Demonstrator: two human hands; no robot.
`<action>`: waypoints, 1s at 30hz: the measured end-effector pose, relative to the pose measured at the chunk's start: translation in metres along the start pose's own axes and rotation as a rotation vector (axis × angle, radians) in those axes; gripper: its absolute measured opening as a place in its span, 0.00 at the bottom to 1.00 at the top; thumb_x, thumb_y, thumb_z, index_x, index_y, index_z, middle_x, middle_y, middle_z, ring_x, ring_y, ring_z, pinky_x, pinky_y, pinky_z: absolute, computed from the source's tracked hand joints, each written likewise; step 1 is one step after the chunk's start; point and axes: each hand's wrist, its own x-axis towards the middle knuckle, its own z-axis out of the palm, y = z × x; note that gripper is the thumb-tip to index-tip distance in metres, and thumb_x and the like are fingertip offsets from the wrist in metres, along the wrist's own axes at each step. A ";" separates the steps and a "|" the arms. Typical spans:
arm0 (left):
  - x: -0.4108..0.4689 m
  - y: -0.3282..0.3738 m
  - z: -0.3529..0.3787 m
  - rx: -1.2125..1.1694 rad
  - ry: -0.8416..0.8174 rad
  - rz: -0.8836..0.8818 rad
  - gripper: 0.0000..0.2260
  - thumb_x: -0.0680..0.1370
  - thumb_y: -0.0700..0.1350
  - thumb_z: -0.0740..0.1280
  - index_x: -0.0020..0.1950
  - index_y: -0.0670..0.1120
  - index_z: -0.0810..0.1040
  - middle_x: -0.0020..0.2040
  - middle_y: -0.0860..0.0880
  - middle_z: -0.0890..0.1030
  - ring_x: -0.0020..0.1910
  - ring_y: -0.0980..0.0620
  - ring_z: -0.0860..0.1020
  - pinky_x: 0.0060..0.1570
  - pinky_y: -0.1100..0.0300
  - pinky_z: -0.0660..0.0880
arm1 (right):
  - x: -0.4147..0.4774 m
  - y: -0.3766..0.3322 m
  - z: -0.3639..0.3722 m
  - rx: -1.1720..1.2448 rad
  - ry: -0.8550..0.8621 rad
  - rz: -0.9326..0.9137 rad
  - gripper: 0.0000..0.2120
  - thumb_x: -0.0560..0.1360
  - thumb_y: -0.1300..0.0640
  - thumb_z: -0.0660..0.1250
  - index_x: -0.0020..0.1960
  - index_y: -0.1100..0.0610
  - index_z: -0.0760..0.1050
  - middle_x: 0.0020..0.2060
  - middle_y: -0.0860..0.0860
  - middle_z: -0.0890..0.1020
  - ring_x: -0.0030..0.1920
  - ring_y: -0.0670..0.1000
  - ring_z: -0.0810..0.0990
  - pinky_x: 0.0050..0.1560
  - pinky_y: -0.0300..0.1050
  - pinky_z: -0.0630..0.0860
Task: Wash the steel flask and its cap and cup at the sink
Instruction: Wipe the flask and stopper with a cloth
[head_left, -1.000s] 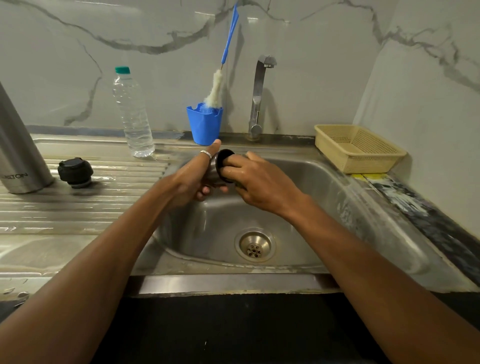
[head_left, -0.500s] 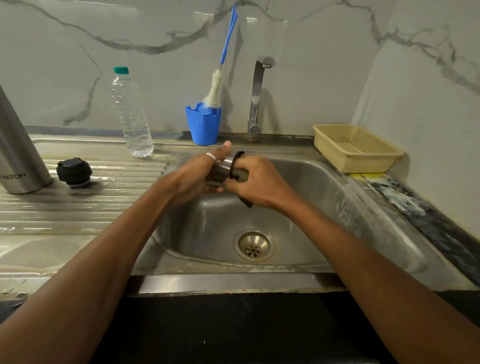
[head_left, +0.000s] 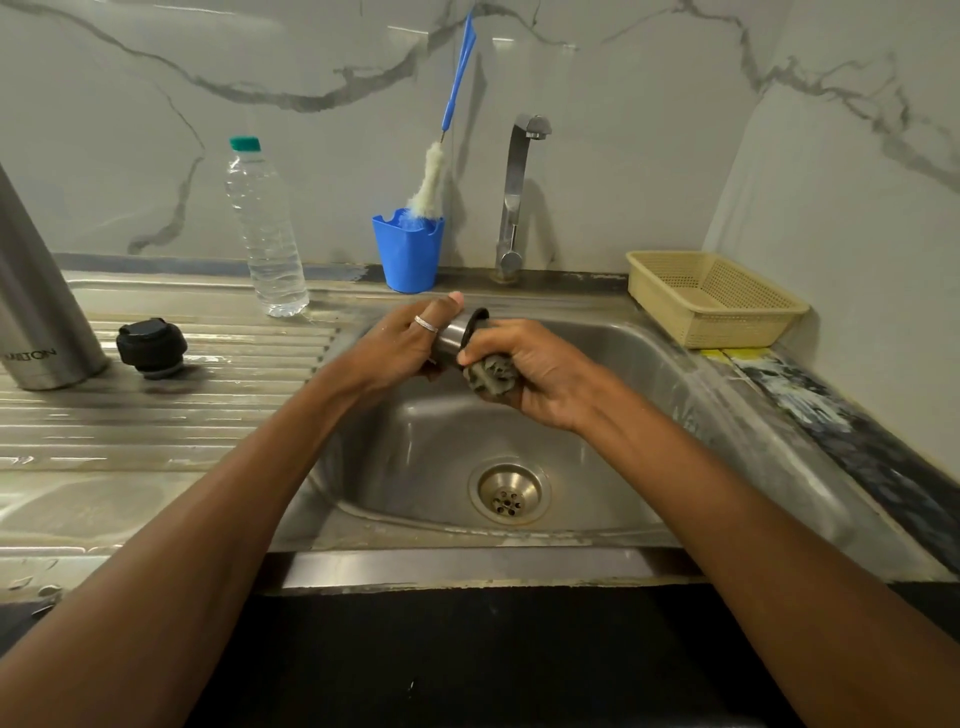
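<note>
- The steel cup is held above the back part of the sink basin, near its left wall. It is tilted on its side, and its mouth with a black rim points to the right.
- The left hand grips the steel cup from the left, with its fingers curled around the body. One finger with a ring reaches up along the cup.
- The right hand is closed around a grey scrub pad, which touches the cup just below the black rim.
- The flask stands upright at the far left edge of the drainboard. The black cap lies just beside it, to its right.
- A clear plastic bottle with a green top stands at the back edge of the drainboard.
- A blue holder with a bottle brush in it stands at the back edge of the sink, left of the tap.
- A beige basket is in the back right corner of the worktop.
- Both forearms cross over the front part of the sink and hide some of it.
</note>
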 end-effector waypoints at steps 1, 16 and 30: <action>0.001 0.002 0.001 -0.023 0.024 0.016 0.18 0.86 0.53 0.56 0.42 0.44 0.74 0.33 0.50 0.76 0.30 0.57 0.75 0.31 0.62 0.74 | -0.002 -0.004 -0.004 0.069 -0.005 0.006 0.11 0.73 0.68 0.67 0.55 0.64 0.77 0.42 0.59 0.80 0.35 0.48 0.79 0.31 0.37 0.75; 0.006 -0.021 -0.008 -0.137 0.188 -0.194 0.19 0.77 0.56 0.73 0.61 0.47 0.76 0.55 0.44 0.82 0.49 0.50 0.83 0.46 0.56 0.82 | -0.001 0.000 -0.022 -0.017 0.311 -0.002 0.07 0.76 0.64 0.62 0.50 0.57 0.77 0.44 0.57 0.82 0.43 0.53 0.83 0.44 0.47 0.81; -0.009 0.007 -0.065 0.097 0.369 -0.229 0.28 0.58 0.57 0.81 0.53 0.56 0.74 0.53 0.46 0.82 0.53 0.47 0.83 0.54 0.44 0.82 | 0.001 0.005 -0.007 -0.271 0.398 -0.172 0.11 0.75 0.65 0.63 0.53 0.58 0.80 0.40 0.54 0.81 0.40 0.51 0.80 0.34 0.39 0.78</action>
